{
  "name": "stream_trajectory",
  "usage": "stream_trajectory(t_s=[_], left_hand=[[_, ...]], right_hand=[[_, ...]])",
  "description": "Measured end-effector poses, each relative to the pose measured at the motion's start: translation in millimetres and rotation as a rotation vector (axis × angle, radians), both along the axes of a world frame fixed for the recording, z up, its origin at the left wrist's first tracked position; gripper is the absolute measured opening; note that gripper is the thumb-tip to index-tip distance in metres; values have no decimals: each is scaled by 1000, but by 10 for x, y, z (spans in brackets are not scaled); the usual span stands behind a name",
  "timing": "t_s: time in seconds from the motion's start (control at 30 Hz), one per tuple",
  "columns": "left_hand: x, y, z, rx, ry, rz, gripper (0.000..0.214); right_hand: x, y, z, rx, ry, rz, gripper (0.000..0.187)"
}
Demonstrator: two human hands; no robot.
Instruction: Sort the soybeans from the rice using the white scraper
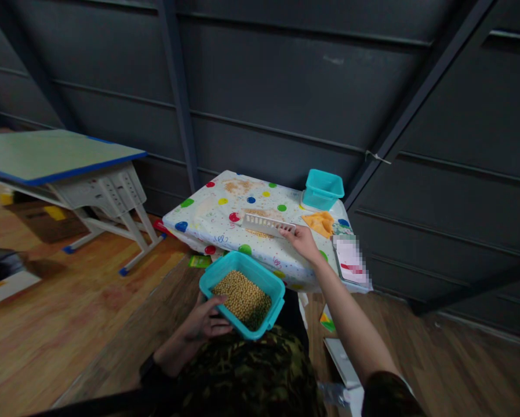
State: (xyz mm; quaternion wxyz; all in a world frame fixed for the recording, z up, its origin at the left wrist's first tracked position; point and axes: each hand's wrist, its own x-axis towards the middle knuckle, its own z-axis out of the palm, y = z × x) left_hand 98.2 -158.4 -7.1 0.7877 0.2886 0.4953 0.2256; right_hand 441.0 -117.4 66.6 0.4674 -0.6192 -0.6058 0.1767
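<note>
Low by the camouflage lap, the left hand (205, 321) curls its fingers around the near rim of a teal plastic tub (216, 269) filled with tan beans (242, 298); the right hand (302, 240), arm outstretched, pinches the end of a white ribbed plastic scraper (266, 224) lying on the spotted-cloth worktop (207, 214); just beside it lie an orange cloth (319, 223) and a flat device (350, 260), its face blurred and unreadable; a second teal tub (323, 188) stands at the far corner.
</note>
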Motion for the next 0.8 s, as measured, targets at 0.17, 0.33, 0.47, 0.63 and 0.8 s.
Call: stream_trajectory(t_s=[0.17,0.33,0.47,0.63,0.8], left_hand=[[23,-6,-7,5,-1,8,108],[47,-17,29,27,-2,17,112],[78,-6,-4,2,-25,23,108],[120,-37,-17,58,-89,20,93],[183,-50,-14,77,-127,17,84]], right_hand=[[-11,-27,-40,-5,6,3,50],[-27,-39,-62,0,13,-17,50],[-55,-58,-37,-7,3,-11,51],[-99,-90,7,-22,3,-15,56],[-125,-144,30,-11,-8,-32,60]])
